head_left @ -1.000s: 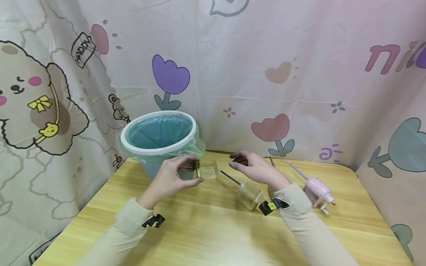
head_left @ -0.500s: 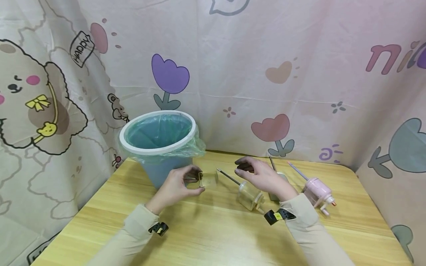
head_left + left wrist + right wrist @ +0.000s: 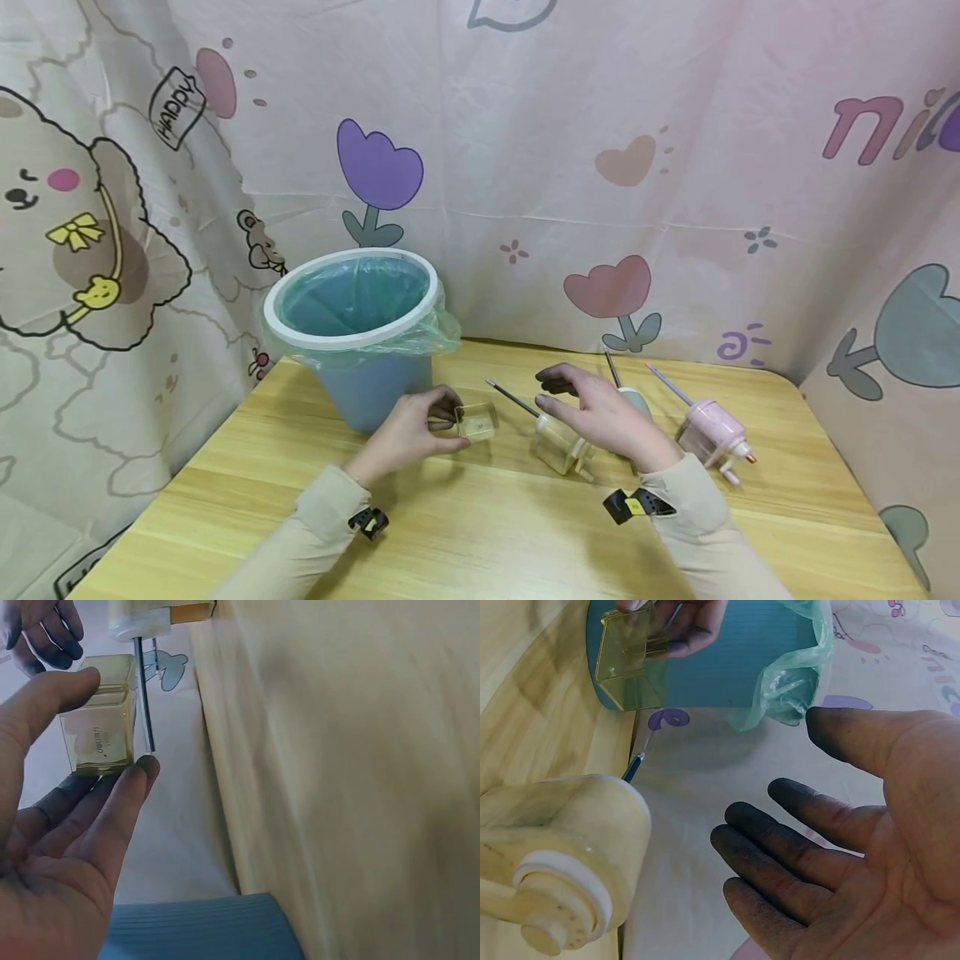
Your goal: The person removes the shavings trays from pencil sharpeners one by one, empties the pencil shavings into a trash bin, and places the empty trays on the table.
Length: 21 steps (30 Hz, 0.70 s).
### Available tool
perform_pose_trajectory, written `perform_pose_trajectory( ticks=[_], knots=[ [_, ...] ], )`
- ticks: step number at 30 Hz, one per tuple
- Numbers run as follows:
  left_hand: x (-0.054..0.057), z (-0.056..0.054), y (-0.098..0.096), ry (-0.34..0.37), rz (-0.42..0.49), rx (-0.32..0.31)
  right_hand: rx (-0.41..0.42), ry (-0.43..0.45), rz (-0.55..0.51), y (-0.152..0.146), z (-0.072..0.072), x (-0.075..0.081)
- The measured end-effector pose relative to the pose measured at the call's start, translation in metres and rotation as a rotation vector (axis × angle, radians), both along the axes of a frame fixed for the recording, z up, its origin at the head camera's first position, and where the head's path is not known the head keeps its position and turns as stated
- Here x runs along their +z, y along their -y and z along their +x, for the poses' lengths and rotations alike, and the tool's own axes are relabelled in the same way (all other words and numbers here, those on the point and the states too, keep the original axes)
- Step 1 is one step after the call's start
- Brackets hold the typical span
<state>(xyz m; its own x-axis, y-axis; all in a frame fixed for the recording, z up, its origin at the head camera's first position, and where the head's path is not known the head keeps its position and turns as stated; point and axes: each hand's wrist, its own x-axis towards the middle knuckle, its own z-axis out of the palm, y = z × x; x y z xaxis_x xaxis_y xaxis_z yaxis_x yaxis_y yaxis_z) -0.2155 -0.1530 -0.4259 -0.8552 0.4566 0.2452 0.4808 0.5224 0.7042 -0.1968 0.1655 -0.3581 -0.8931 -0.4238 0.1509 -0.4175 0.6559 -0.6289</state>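
My left hand (image 3: 416, 425) pinches a small clear yellow shavings drawer (image 3: 480, 423) between thumb and fingers, low over the table in front of the bin. Its open inside faces up toward me in the head view, and printed lettering shows on it in the left wrist view. Right of it lies a yellow crank pencil sharpener (image 3: 557, 446) with a dark pencil (image 3: 512, 394) sticking out toward the bin. My right hand (image 3: 600, 412) hovers above that sharpener, holding nothing, its fingers loosely bent and apart. Dark smudges cover the fingertips (image 3: 744, 817) of the right hand.
A blue bin (image 3: 375, 383) with a white rim and green plastic liner stands at the back left. Behind my right hand is a grey-green sharpener (image 3: 636, 402) with a pencil. A pink sharpener (image 3: 716, 423) holding a purple pencil lies farther right. A printed curtain (image 3: 510, 150) backs the table.
My left hand has come down and a little right with the drawer, which has tipped to show its inside. The right hand has drifted slightly right and down.
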Motion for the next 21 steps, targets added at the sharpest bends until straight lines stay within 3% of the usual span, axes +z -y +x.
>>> perform_pose_trajectory(
  ticks=[5,10,21],
  knots=[
    [-0.005,-0.001,-0.002,0.053,-0.022,0.012,-0.018,0.008,0.000,-0.002,0.005,-0.003],
    [-0.011,-0.002,-0.006,0.061,-0.055,0.017,-0.023,-0.018,0.025,-0.005,0.006,-0.007],
    [-0.018,-0.004,-0.012,0.128,-0.055,0.004,-0.039,-0.020,0.041,-0.011,0.011,-0.012]
  ],
)
